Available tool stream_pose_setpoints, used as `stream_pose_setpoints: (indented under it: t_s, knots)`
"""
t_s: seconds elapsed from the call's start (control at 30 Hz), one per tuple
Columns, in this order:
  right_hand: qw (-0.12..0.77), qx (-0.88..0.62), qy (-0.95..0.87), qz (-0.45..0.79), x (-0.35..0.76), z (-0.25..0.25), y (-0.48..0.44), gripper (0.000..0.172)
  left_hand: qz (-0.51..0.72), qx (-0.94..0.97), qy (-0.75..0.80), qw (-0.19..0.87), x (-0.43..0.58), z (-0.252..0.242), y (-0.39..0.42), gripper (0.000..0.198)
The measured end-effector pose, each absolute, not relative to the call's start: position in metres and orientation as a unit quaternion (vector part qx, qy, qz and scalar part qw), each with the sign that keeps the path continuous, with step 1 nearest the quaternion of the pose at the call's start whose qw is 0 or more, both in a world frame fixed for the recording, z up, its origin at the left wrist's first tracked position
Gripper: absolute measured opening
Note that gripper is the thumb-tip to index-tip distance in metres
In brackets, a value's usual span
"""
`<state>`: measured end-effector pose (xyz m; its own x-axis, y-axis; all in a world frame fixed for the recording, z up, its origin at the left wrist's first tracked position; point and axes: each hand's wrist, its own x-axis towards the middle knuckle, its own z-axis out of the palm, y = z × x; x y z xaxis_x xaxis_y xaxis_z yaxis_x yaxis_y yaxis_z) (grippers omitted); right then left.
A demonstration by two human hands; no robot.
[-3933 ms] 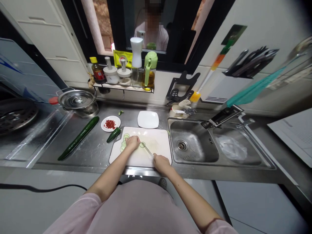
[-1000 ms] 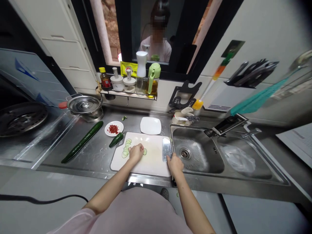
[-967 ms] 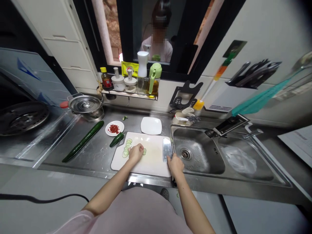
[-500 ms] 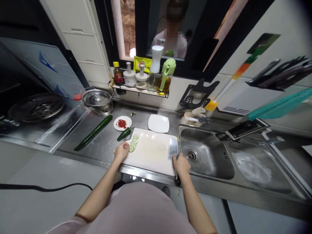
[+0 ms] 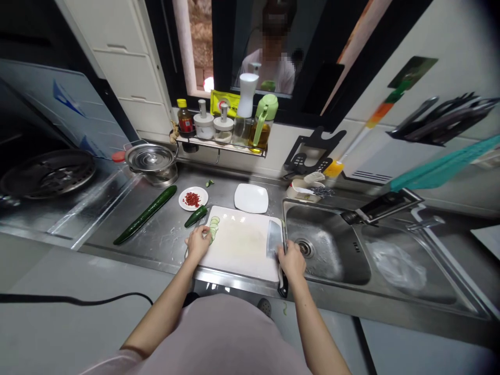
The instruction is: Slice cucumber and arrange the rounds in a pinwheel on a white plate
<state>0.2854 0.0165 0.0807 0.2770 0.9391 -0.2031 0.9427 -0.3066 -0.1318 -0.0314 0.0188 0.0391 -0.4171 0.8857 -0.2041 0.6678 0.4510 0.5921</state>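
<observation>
Slices [image 5: 214, 224] of cucumber overlap in a short row on the cutting board [image 5: 240, 247], close to its left edge. The board lies flat along the front edge of the worktop [image 5: 156, 245], just beside the sink [image 5: 328, 250]. Left grip [image 5: 199, 242] is at the near end of the row, above the board's left edge, fingers bent and nearly closed at the slices; whether one is pinched cannot be told. Right grip [image 5: 292, 261] is loosely curled at the board's right edge, fingertips at the knife [image 5: 274, 240]; I cannot tell if they touch it. The knife's blade lies flat on the board, pointing towards the back, and its black handle juts past the worktop's front edge.

Off the board's back left corner lies a cucumber piece [image 5: 196, 216], with a dish [image 5: 182, 201] of chopped red bits [image 5: 192, 199] just behind it. Green scraps [image 5: 210, 183] lie further back, and a white plate [image 5: 251, 198] sits right behind the board. Well to the left, a whole cucumber [image 5: 145, 215] slants from near the front edge towards the back. A lidded pot [image 5: 160, 174] stands near the worktop's back edge, left of a rack [image 5: 222, 145] of jars. A plastic bag [image 5: 398, 265] rests in the sink's right basin.
</observation>
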Motion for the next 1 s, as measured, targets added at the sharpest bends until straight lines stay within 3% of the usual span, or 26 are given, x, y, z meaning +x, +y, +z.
stream_pose_setpoints:
  t_s: [0.2,0.57,0.83,1.0]
  knots:
    - [-0.055,0.768,0.624,-0.133,0.28,0.091,0.052,0.042,0.25,0.488,0.79,0.275,-0.002,0.046,0.057,0.023]
    - [-0.057,0.76,0.61,-0.216,0.274,0.079,0.165,0.044,0.148,0.545,0.78,0.269,0.035,0.052,0.161,0.047]
    - [-0.056,0.781,0.57,-0.25,0.27,0.052,0.217,0.042,0.087,0.557,0.779,0.275,0.048,0.028,0.201,0.04]
    - [-0.058,0.787,0.554,-0.264,0.267,0.037,0.236,0.031,0.081,0.55,0.784,0.276,0.051,0.025,0.213,0.034]
